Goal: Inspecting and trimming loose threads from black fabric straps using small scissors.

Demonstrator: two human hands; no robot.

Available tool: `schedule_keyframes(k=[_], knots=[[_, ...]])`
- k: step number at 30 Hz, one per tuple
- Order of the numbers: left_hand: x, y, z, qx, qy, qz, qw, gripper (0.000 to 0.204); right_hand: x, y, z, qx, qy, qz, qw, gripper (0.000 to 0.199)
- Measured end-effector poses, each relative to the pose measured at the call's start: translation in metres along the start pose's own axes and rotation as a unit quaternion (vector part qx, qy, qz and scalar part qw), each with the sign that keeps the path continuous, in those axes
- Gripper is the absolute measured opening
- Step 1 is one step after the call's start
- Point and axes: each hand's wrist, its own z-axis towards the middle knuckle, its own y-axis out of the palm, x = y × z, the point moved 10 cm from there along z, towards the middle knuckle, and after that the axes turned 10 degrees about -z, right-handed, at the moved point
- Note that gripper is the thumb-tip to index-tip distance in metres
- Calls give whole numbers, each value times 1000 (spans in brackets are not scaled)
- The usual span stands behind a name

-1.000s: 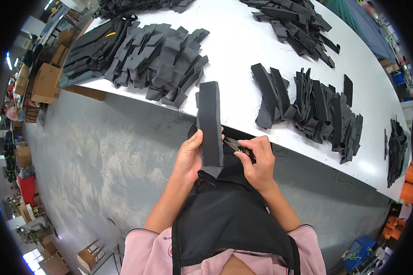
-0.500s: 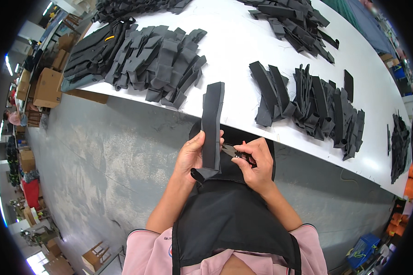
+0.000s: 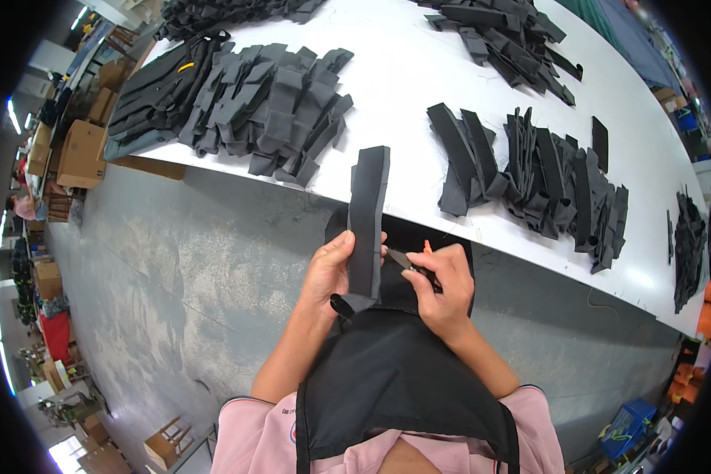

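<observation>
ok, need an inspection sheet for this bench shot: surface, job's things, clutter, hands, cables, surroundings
Surface: white table, long, its edge in front of the person.
Job's things: long black fabric strip held upright; small snips with the blades at the strip's right edge.
Clutter: fanned pile of dark grey pieces on the left, row of black strips on the right, more piles along the far edge.
Hands: left hand grips the strip; right hand holds the snips.
Cables: nothing seen.
Surroundings: grey concrete floor, cardboard boxes far left, blue crate lower right; person wears a black apron.
</observation>
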Motion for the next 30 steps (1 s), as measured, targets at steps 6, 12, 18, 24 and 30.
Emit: schedule_keyframes(k=[6,12,18,24,30], knots=[[-6,6,-1,26,-15,-89,996,29,2,15,2,-55,37,49,997,24],[-12,16,3,-39,-27,-84,995,27,7,21,4,-55,56,67,995,23],[-29,21,1,-28,-76,-151,985,31,-21,39,0,-84,-56,77,992,29],[-40,23,-1,-47,-95,-168,980,33,-22,46,-5,-82,-47,84,992,29],[-37,23,1,-19,-77,-116,990,32,-32,37,-3,-24,-81,29,996,26]])
